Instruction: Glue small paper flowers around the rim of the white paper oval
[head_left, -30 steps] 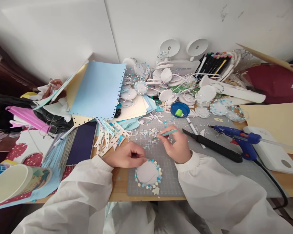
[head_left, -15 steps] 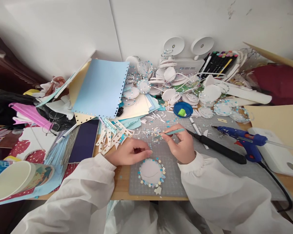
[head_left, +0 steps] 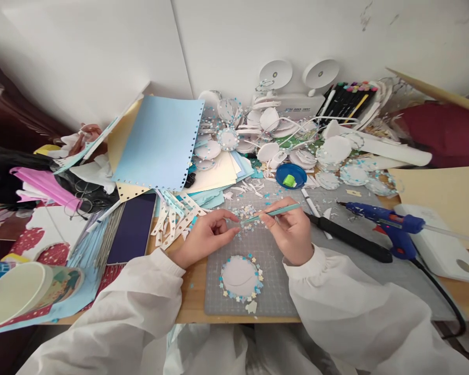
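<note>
1. Slim, pointed teal tweezers (head_left: 284,209) slant above the gridded grey mat (head_left: 277,297), gripped by the right hand (head_left: 295,234). They look light and stiff, probably best held mid-shaft.
2. The left hand (head_left: 205,235) is half curled, thumb and forefinger near the tweezers' tip; whether they pinch anything cannot be told.
3. Just beyond, a loose heap of tiny blue and cream paper stars (head_left: 244,211) lies on the mat; each seems nearly weightless and easily bent, best taken by an edge.
4. Nearer the body, a round white disc ringed with stars (head_left: 240,278) lies flat; its border looks fragile, its plain middle a safer hold.
5. Rightward lies a blue pistol-shaped glue gun (head_left: 400,223).
</note>
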`<action>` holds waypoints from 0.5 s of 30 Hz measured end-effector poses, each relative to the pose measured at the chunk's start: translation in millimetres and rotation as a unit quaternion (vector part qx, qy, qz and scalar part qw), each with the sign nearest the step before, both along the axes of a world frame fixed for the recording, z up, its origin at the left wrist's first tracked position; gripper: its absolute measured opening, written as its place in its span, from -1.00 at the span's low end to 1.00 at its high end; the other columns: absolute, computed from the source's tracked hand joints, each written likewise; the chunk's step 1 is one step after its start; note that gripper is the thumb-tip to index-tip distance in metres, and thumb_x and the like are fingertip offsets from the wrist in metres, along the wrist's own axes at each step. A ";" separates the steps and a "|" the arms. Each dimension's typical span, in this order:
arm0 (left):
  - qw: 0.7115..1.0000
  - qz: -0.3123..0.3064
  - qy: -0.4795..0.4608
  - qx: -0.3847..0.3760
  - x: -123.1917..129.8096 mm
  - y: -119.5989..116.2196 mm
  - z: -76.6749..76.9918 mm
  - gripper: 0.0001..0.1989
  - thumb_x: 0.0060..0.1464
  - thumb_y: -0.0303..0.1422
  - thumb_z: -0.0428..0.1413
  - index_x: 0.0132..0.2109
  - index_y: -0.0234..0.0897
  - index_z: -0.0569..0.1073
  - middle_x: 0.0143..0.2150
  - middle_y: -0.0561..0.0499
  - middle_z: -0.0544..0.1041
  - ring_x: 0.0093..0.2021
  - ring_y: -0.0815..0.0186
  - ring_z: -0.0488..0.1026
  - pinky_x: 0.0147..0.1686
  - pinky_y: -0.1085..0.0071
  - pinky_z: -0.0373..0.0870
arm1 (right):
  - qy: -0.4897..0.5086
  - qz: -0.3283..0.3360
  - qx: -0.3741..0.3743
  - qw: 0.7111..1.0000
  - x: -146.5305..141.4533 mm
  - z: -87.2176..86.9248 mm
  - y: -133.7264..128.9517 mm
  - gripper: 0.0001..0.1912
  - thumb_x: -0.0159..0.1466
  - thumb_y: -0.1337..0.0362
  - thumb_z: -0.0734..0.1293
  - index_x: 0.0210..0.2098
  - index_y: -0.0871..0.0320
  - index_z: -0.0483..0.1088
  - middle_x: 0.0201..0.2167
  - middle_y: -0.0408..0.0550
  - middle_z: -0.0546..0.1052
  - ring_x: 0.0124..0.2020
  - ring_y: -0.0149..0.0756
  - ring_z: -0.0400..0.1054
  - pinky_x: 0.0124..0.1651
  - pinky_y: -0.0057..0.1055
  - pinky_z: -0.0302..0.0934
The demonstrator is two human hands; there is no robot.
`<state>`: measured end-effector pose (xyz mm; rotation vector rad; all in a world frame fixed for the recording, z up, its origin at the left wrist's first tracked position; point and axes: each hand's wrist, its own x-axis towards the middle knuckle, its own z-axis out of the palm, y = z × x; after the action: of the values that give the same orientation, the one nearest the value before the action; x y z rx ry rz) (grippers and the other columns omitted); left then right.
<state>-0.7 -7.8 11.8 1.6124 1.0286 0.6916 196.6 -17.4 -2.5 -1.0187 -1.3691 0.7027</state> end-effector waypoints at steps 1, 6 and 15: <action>1.000 -0.005 0.003 0.001 0.0 -0.2 -0.4 -0.67 0.10 -0.21 0.12 -0.10 -0.39 0.42 -0.64 0.22 0.12 -0.61 0.48 0.06 -0.60 0.55 0.00 | -0.001 0.003 0.002 1.000 -0.4 -0.1 -0.2 -0.87 0.18 0.24 0.39 -0.38 0.10 0.34 -0.43 -0.13 0.38 -0.40 -0.34 0.36 -0.33 -0.33 0.29; 1.000 0.009 0.017 0.018 0.4 0.3 -4.9 -0.70 0.13 -0.20 0.08 -0.19 -0.40 0.48 -0.62 0.18 0.12 -0.59 0.48 0.04 -0.60 0.53 -0.03 | -0.003 0.015 0.007 1.000 -1.1 -0.9 -0.6 -0.88 0.19 0.25 0.39 -0.37 0.10 0.34 -0.43 -0.12 0.40 -0.37 -0.32 0.37 -0.33 -0.33 0.29; 1.000 0.008 0.023 0.008 0.1 0.1 -4.3 -0.67 0.13 -0.15 0.07 -0.27 -0.39 0.45 -0.61 0.16 0.14 -0.58 0.48 0.04 -0.59 0.53 -0.03 | 0.011 -0.015 -0.011 1.000 1.6 -1.4 1.5 -0.84 0.17 0.20 0.40 -0.38 0.11 0.34 -0.43 -0.11 0.39 -0.42 -0.33 0.33 -0.37 -0.33 0.25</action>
<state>-0.6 -7.8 7.5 1.6423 1.0736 0.6773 198.2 -16.0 -3.9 -1.0431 -1.3274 0.7064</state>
